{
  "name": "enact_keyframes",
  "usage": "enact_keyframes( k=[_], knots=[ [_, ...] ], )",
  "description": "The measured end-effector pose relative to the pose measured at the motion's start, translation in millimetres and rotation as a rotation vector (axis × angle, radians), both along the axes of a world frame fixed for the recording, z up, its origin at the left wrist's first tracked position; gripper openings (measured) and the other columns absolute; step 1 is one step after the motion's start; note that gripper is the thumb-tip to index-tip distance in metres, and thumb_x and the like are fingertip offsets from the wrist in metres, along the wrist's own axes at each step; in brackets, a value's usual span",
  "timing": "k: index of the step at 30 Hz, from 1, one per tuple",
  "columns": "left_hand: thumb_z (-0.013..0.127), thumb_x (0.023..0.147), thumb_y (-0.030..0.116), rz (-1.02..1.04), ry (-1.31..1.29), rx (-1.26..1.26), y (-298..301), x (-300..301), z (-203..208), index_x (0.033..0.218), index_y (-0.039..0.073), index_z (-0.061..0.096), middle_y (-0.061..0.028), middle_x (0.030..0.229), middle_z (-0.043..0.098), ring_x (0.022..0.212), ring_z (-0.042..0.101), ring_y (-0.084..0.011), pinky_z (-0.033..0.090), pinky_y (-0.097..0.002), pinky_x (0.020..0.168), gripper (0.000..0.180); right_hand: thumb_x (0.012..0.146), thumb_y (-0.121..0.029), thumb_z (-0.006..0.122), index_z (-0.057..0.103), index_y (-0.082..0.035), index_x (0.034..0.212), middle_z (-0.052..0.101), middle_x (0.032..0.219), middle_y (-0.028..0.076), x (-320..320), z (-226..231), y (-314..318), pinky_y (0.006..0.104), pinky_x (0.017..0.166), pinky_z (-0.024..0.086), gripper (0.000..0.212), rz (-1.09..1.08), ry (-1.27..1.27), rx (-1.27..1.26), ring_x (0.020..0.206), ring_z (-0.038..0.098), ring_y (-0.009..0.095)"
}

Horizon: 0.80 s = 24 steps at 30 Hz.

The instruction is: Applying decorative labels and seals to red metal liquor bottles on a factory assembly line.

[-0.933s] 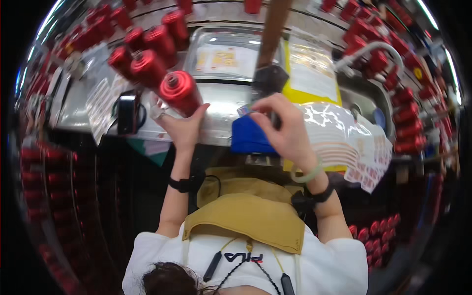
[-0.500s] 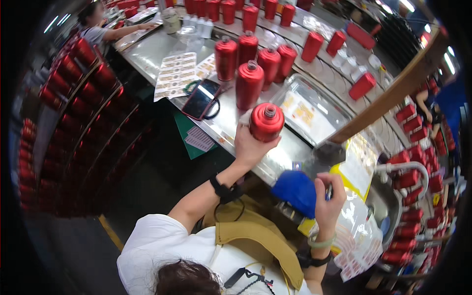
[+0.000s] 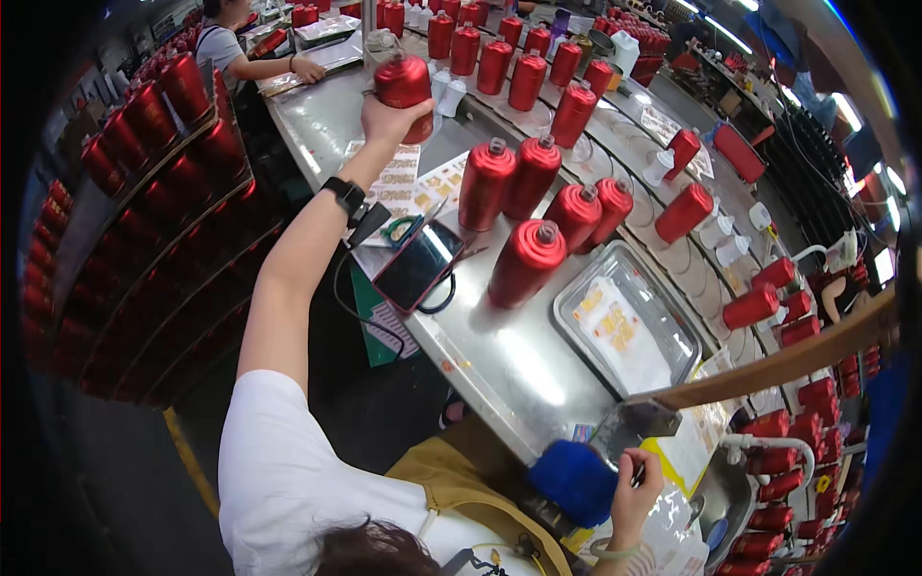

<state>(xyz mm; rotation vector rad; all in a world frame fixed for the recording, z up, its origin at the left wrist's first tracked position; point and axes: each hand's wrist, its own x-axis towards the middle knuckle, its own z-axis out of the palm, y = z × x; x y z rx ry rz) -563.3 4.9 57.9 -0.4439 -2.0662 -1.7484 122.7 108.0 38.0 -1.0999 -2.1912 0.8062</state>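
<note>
My left hand (image 3: 384, 121) is stretched out to the far left, wrapped around a red metallic bottle (image 3: 401, 84) held above the table, near some white plastic cups. Nearer to me, several open-necked red bottles (image 3: 527, 264) stand upright in a group. Printed sticker sheets (image 3: 444, 182) and a phone (image 3: 419, 267) with a dark cord lie below my left forearm. My right hand (image 3: 636, 492) hovers low on the right with its fingers curled into a pinch; what they hold, if anything, is hidden. Close to it lies a blue cloth-like item (image 3: 573, 483).
A clear tray (image 3: 693, 351) with stickers on white backing sits on the metal table (image 3: 509, 379). Beyond it runs a line of red bottles (image 3: 526, 81). A wooden bar (image 3: 783, 350) crosses the right, above a sink faucet (image 3: 783, 443). Bottle racks (image 3: 158, 221) and a co-worker (image 3: 226, 48) are at left.
My left hand has carried the red bottle from the near table edge to the far left, and the arm is now extended. The view has shifted; my right hand stays curled.
</note>
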Motion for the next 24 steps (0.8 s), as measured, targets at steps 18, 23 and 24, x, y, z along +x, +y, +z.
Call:
enact_keyframes(
  k=[18,23,24],
  knots=[
    [0.097,0.054,0.048,0.179,-0.25,-0.567,91.4,-118.2,-99.6,0.124,-0.01,0.061,-0.0256,0.111,0.073,0.104,0.073,-0.033,0.057,-0.0411,0.092,0.098,0.091,-0.004,0.069,0.066,-0.001,0.094,0.06,0.08,0.003,-36.4,-2.3,5.0,0.028,0.062,0.036,0.005,-0.058,-0.127,-0.078,0.067,0.047,0.011],
    [0.095,0.058,0.045,-0.485,-0.217,-0.972,56.6,-42.0,-82.0,0.116,-0.006,0.068,-0.0262,0.117,0.071,0.106,0.07,-0.039,0.055,-0.0428,0.091,0.082,0.091,-0.003,0.068,0.065,-0.001,0.095,0.063,0.082,0.006,-40.6,-1.1,-7.8,0.029,0.068,0.042,0.005,-0.068,-0.159,-0.095,0.074,0.055,0.015],
    [0.094,0.059,0.044,-0.436,-0.079,-1.116,59.2,-38.8,-97.8,0.11,-0.005,0.07,-0.0258,0.113,0.072,0.101,0.071,-0.0388,0.056,-0.0426,0.087,0.075,0.089,-0.001,0.071,0.066,0.0,0.094,0.064,0.084,0.008,-37.9,-8.5,-4.7,0.0304,0.068,0.046,0.007,-0.036,-0.152,-0.051,0.073,0.058,0.018]
  ],
)
